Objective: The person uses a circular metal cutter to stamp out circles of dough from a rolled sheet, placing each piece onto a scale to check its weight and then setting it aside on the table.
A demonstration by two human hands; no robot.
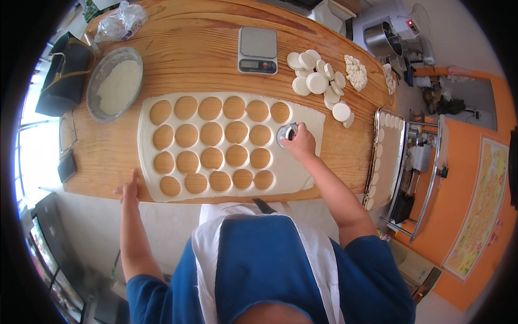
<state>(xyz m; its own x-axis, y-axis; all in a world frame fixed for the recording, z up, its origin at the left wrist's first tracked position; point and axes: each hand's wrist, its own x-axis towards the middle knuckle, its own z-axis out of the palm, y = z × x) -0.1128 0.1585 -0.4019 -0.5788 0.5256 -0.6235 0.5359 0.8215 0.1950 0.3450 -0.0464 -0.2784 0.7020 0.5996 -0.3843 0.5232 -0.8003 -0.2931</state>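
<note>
A sheet of rolled dough (310, 116) lies flat along the near side of the wooden table, with rows of round holes cut through it. My right hand (302, 144) grips a round metal cutter (284, 136), which stands on the dough just right of the second row of holes. Most of the cutter's inside is hidden by my fingers. At the table's near left edge rests my left hand (128, 189), its fingers apart and nothing in them, left of the dough sheet. Beyond the sheet, thick dough discs (317, 83) lie in a loose heap.
A kitchen scale (258, 43) stands at the far middle. A bowl (91, 89) of flour and a crumpled plastic bag (122, 21) are at left. Dough scraps (355, 73) lie right of the heap. A tray (387, 167) with several discs sits off the table's right edge.
</note>
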